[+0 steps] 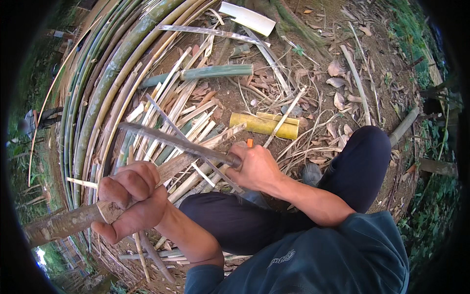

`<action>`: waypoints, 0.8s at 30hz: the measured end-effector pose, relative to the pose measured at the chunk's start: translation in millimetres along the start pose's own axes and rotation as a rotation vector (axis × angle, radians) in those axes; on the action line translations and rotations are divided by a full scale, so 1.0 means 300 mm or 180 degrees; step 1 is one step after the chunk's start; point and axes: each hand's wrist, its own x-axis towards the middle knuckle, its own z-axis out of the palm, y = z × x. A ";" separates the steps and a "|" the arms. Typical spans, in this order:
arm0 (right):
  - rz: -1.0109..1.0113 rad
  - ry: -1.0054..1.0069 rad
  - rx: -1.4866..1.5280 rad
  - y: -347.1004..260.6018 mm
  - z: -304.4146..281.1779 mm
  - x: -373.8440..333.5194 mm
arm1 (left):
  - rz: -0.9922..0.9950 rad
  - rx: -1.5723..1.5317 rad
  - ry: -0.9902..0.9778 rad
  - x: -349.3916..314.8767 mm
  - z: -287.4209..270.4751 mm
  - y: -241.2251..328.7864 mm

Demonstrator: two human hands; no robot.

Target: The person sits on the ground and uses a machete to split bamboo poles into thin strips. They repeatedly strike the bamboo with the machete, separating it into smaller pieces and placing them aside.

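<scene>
Nearest to us, a dark shirt point(313, 255) and dark-trousered legs point(230, 223) frame the work. Beyond them, we see the left hand point(132, 198) with its grip clenched around the end of a brown pole point(63, 224), which runs off to the lower left; whether those fingers enclose anything more, we cannot tell. The right hand point(255, 166) has its grip wrapped firmly about the handle of a long knife point(178, 142), whose blade points up and left, above the litter of pale split strips point(176, 105).

Just past the right hand we find a yellow bamboo piece point(254, 124) lying on the ground, then a green bamboo section point(218, 72), with strips crossing its left part. Farther off, long bamboo poles point(117, 66) curve along the left, and a white split piece point(247, 18) lies near tree roots point(313, 39).

We judge the cutting to be partway: plenty of strips are already split and lie heaped loosely, while the green section and the long poles look whole, and the brown pole remains in hand.
</scene>
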 end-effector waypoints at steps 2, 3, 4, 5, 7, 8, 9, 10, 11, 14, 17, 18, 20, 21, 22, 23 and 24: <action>0.0192 -0.0070 0.0040 0.009 0.011 0.017 | -0.0023 -0.0018 -0.0188 0.003 0.019 -0.007; 0.0635 -0.0175 -0.0011 0.079 0.047 0.043 | 0.0061 0.0119 -0.0240 0.003 0.022 -0.005; 0.1073 -0.0275 -0.0085 0.156 0.075 0.068 | 0.0068 0.0087 -0.0240 0.002 0.008 -0.005; 0.1338 -0.0329 0.0115 0.245 0.097 0.085 | 0.0080 0.0044 -0.0237 0.002 -0.016 -0.003; 0.1896 -0.0442 0.0526 0.358 0.112 0.094 | 0.0083 0.0047 -0.0189 0.006 -0.046 0.004; 0.1663 -0.0468 0.0272 0.362 0.127 0.082 | 0.0080 0.0117 -0.0142 0.008 -0.057 0.010; 0.1411 -0.0510 0.0006 0.303 0.117 0.072 | 0.0093 0.0200 -0.0077 0.006 -0.071 0.011; 0.1164 -0.0531 -0.0275 0.242 0.093 0.067 | 0.0146 0.0165 -0.0118 0.013 -0.075 0.004; 0.0965 -0.0512 -0.0254 0.168 0.073 0.055 | 0.0179 0.0159 -0.0136 0.018 -0.074 0.007; 0.0425 0.0092 0.0086 0.147 0.111 0.037 | 0.0137 0.0186 -0.0122 0.018 -0.062 0.009; 0.1847 -0.0493 0.0346 0.464 0.186 0.100 | 0.0163 0.0267 0.0132 0.032 -0.080 0.009; 0.2261 -0.0660 0.0505 0.488 0.175 0.110 | 0.0163 0.0270 0.0164 0.026 -0.087 0.011; 0.1744 -0.0335 -0.0059 0.495 0.211 0.112 | 0.0162 0.0262 0.0223 0.022 -0.093 0.014; 0.1492 -0.0220 -0.0343 0.456 0.220 0.102 | 0.0156 0.0295 0.0248 0.013 -0.103 0.024; 0.1448 -0.0254 -0.0256 0.400 0.214 0.094 | 0.0162 0.0311 0.0274 0.010 -0.113 0.035; 0.1388 -0.0300 -0.0170 0.334 0.205 0.088 | 0.0178 0.0342 0.0310 0.003 -0.119 0.044; 0.1339 -0.0343 -0.0062 0.295 0.209 0.081 | 0.0181 0.0291 0.0307 0.003 -0.116 0.043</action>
